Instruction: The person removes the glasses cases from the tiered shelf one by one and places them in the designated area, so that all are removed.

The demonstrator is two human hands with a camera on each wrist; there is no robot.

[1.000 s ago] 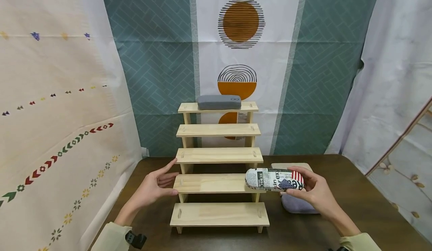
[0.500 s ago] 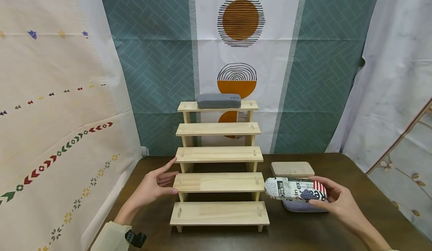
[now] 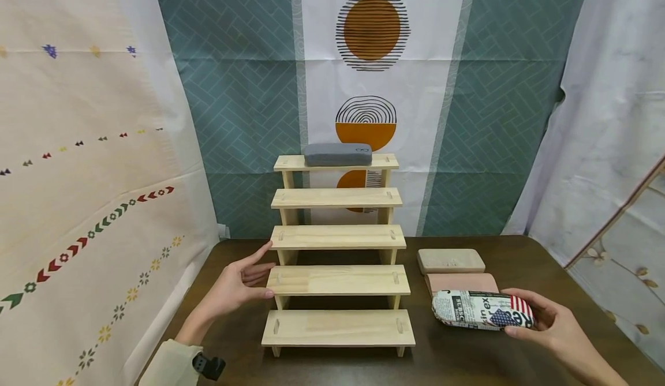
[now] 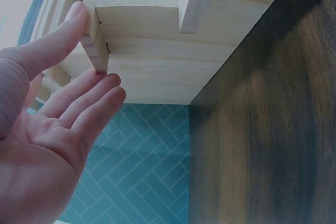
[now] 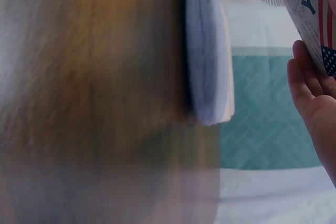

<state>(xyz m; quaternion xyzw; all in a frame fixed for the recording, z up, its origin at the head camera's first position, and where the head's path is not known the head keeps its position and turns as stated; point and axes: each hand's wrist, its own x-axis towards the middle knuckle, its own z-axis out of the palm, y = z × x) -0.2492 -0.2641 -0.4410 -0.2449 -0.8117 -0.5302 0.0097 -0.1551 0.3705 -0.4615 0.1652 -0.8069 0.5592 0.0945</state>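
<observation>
My right hand (image 3: 550,328) grips one end of a newspaper-print glasses case (image 3: 478,310) with a flag pattern, to the right of the stepped wooden rack (image 3: 337,282). In the right wrist view, this case (image 5: 304,17) is held apart from a lavender case (image 5: 207,56) on the table; the held case hides the lavender one in the head view. My left hand (image 3: 236,288) is at the rack's left side, fingers and thumb extended. In the left wrist view, that hand's thumb and fingertips (image 4: 116,95) meet the end of a shelf board (image 4: 94,48).
A grey glasses case (image 3: 337,155) lies on the rack's top shelf. Right of the rack, a beige case (image 3: 451,261) and a pink case (image 3: 462,283) lie on the dark wooden table (image 3: 467,363). Patterned cloths (image 3: 249,115) hang behind and at both sides.
My right hand has carried the newspaper-print case right and downward, away from the rack's second-lowest shelf to over the cases. The pink case has come into view. My left hand stays put.
</observation>
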